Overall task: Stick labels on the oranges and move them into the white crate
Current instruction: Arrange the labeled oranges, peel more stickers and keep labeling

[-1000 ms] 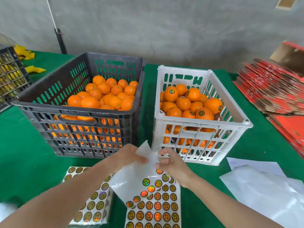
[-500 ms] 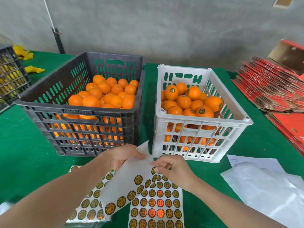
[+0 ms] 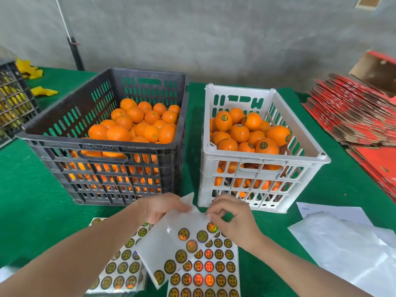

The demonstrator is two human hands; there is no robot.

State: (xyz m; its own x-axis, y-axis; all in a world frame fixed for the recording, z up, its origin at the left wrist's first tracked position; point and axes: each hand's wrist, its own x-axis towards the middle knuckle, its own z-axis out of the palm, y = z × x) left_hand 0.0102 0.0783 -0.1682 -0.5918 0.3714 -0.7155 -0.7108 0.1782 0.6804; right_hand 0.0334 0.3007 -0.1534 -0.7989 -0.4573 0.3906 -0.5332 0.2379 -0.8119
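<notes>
A partly used label sheet (image 3: 171, 239) hangs over the near counter (image 3: 32, 200), the left hand (image 3: 162, 207) gripping its far corner and the right hand (image 3: 233, 219) pinching its right edge, with bare oranges (image 3: 137, 125) in the dark crate (image 3: 100, 146) far left and labelled oranges (image 3: 252, 133) in the white crate (image 3: 265, 156) beside it.

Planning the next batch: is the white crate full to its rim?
Not full. The oranges lie below the rim of the white crate, its slotted back wall bare above them.
</notes>
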